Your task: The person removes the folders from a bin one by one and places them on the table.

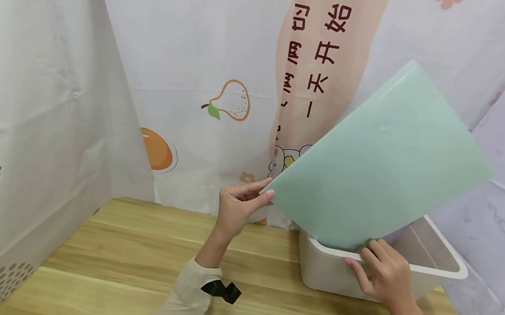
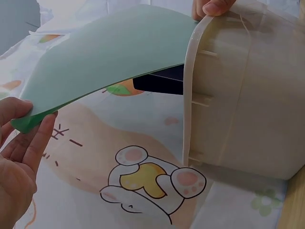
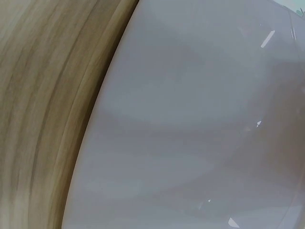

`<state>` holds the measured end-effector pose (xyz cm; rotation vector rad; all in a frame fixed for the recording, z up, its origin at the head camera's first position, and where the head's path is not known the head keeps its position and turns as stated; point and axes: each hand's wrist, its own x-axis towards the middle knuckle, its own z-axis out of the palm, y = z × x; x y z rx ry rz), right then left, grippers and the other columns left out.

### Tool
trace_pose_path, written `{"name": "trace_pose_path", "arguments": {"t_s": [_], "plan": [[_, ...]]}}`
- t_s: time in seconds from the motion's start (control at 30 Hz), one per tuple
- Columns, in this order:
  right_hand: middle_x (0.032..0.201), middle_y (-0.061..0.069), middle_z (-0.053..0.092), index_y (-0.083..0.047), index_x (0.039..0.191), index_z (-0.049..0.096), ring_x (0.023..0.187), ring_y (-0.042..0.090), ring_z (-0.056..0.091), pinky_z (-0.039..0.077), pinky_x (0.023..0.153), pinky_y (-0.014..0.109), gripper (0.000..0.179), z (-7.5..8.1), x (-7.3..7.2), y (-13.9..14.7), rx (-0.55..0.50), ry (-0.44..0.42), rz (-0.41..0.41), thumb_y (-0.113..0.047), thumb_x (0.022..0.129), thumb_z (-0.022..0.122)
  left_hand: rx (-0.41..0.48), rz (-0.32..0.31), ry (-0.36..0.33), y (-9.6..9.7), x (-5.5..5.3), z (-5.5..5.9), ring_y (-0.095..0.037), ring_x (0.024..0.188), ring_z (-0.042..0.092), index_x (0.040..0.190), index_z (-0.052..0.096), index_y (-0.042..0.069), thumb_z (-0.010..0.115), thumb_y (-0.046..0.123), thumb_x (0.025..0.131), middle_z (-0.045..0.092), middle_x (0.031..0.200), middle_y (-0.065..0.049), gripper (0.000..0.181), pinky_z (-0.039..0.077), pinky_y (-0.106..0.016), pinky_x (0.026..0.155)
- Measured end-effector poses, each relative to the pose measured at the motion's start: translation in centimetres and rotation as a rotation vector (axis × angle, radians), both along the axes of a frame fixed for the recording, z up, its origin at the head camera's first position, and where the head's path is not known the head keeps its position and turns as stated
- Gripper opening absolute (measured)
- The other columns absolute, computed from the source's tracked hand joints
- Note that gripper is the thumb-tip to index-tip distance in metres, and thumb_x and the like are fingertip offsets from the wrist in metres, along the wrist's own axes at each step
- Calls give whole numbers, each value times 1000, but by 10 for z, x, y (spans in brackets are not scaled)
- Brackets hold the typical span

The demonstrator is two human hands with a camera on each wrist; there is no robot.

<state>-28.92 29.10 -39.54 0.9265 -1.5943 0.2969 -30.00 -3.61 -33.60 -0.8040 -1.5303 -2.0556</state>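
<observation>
A large pale green sheet (image 1: 388, 157) slants up out of a white plastic bin (image 1: 338, 271), its lower edge behind the front rim. My left hand (image 1: 239, 208) pinches the sheet's left corner between thumb and fingers. In the left wrist view the left hand (image 2: 21, 162) holds that corner, where a darker green underside shows, and the sheet (image 2: 109, 57) bows toward the bin. My right hand (image 1: 384, 274) grips the bin's front rim, fingers curled over it beside the sheet and thumb outside. The right wrist view shows mostly the bin's glossy wall (image 3: 181, 105), without the hand's fingers.
A dark flat piece (image 2: 159, 82) juts from the bin's mouth under the sheet. The bin stands at the right of a wooden table (image 1: 138, 253). Behind hangs a white cloth (image 1: 200, 42) printed with fruit and writing; another sheet of cloth (image 1: 39, 102) hangs at left.
</observation>
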Motion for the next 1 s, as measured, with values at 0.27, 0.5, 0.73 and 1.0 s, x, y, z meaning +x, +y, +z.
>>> {"name": "trace_pose_path", "arguments": {"t_s": [0.27,0.5,0.73,1.0], "plan": [[61,4,43,-6,60,49,55,12,29,22,45,25,59,2,0,-2,1,2,7,-47,102,56,91,57,24,-8,0,3,-9,74,75,113,66,-22,72,-14,85,78,94,4,30,64,-29,66],[61,4,43,-6,59,50,54,14,31,24,44,26,59,1,1,-3,-4,4,4,-46,102,55,163,108,30,-22,-3,5,-10,75,76,115,63,-24,69,-15,87,79,97,3,30,63,-26,65],[60,4,42,-6,59,50,53,14,31,24,44,25,59,2,2,-5,-5,11,14,-46,102,56,262,148,41,-43,-6,8,-12,72,76,113,63,-25,68,-16,87,79,89,-2,28,63,-26,63],[60,3,41,-6,58,50,53,14,29,23,44,26,60,3,3,-5,-14,12,5,-47,102,55,289,203,57,-65,-5,13,-13,74,77,110,72,-13,67,-17,87,79,87,-2,24,63,-26,64]]}}
